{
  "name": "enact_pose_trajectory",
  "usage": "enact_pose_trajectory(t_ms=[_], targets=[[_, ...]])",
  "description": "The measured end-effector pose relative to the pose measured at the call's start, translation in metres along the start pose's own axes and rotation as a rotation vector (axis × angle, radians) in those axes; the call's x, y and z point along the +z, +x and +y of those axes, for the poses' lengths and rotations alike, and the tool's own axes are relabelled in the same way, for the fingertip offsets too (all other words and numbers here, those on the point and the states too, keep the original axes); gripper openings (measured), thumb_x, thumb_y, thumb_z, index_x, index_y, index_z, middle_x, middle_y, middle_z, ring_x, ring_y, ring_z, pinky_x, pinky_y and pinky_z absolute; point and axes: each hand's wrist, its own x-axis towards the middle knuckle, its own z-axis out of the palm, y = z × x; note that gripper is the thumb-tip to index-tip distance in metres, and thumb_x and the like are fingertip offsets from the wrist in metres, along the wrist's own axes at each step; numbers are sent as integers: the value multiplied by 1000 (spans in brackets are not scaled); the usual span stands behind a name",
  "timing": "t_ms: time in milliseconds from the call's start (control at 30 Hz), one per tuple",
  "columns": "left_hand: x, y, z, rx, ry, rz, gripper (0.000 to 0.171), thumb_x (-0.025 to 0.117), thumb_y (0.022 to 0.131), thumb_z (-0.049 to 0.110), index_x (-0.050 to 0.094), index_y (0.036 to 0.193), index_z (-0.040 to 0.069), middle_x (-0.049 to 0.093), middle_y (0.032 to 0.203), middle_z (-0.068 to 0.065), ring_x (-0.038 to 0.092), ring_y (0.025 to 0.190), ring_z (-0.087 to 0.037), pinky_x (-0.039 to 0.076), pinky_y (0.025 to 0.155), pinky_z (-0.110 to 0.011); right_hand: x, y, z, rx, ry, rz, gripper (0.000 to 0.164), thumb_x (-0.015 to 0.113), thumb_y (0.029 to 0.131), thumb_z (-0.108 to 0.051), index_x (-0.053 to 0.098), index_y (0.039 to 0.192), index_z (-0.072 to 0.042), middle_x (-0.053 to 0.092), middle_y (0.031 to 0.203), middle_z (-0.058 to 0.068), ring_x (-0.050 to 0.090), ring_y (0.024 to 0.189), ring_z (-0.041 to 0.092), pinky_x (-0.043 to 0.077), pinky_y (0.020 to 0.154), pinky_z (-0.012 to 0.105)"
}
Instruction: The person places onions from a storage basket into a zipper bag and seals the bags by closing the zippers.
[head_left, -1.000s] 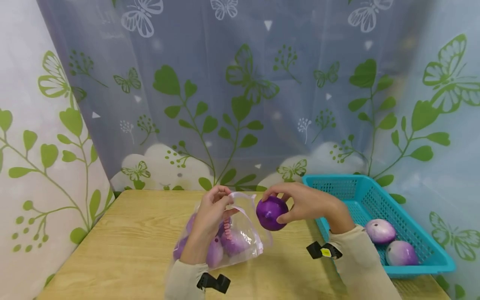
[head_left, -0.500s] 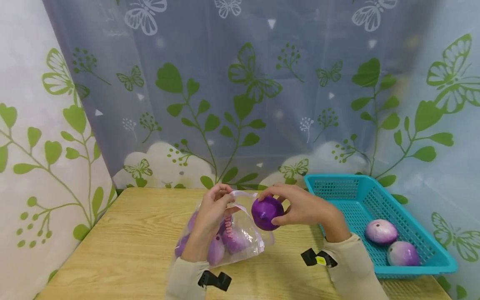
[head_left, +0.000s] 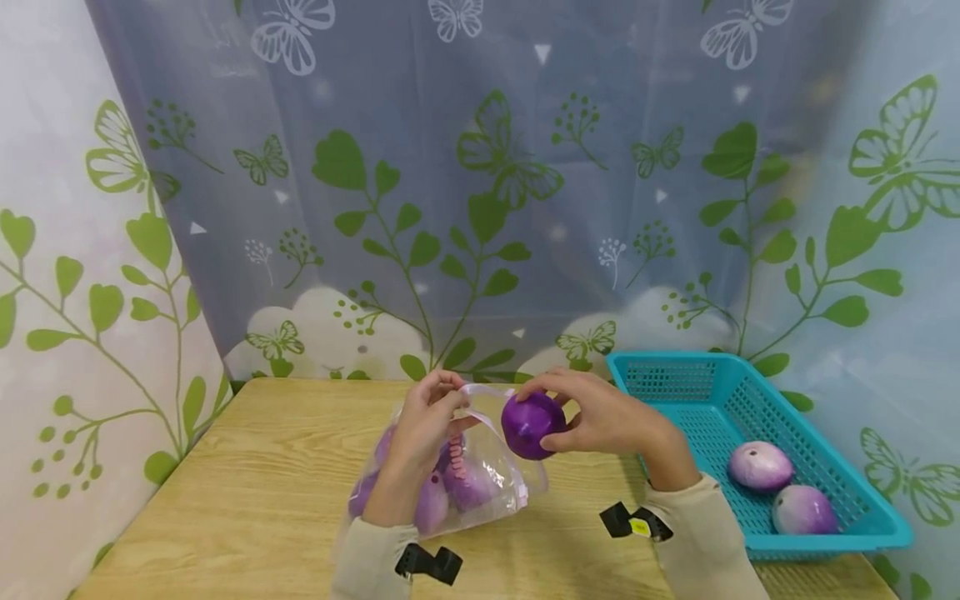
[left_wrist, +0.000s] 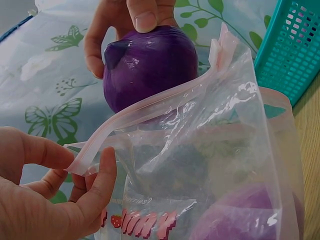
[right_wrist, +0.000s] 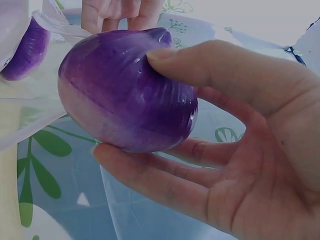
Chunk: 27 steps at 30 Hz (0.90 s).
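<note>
Onions [head_left: 432, 503] in bag [left_wrist: 237, 112], two in basket [head_left: 840, 544].

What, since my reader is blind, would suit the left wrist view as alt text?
The right hand holds a purple onion at the mouth of a clear bag, whose edge the left hand pinches; another purple onion shows inside.

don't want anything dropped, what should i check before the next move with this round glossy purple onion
Round glossy purple onion secure in the right hand: ok, thumb and fingers on opposite sides.
Clear plastic pink-zip bag steadied by the left hand: ok, pinched at its rim.
Bag mouth open: ok, edges apart.
Onion apart from the bag: cannot tell, they overlap in view.
Turquoise perforated plastic basket emptied: not ok, two white-and-purple onions lie in it.
</note>
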Motion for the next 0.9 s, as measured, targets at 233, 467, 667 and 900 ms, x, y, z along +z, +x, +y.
enact_pose_trajectory(t_ms=[233,467,667,900], targets=[[-1,1,2,-1,7,15,9,54,95,-6,56,100,0,52,89,-2,54,88,-16,65,78,-34,3,3,2,-6,2,3,52,81,85,-6,63,133,-17,58,132,15,61,117,33,64,77,26],[-1,0,-1,-7,1,8,8,55,95,-6,56,100,0,52,89,-2,54,87,-15,65,79,-34,6,1,3,-2,10,14,52,82,86,-9,63,133,-16,58,131,16,62,115,33,63,77,24],[-1,1,-2,1,-2,2,9,55,95,-6,56,98,2,52,89,-2,54,87,-15,65,78,-34,8,2,6,-18,-4,40,51,82,86,-10,63,133,-16,58,130,16,62,111,30,63,76,23],[0,1,-2,4,0,7,9,55,95,-5,57,97,3,52,89,-2,55,87,-15,65,77,-33,10,3,7,-36,-20,53,48,81,87,-11,63,132,-14,60,129,18,64,111,31,63,75,23]])
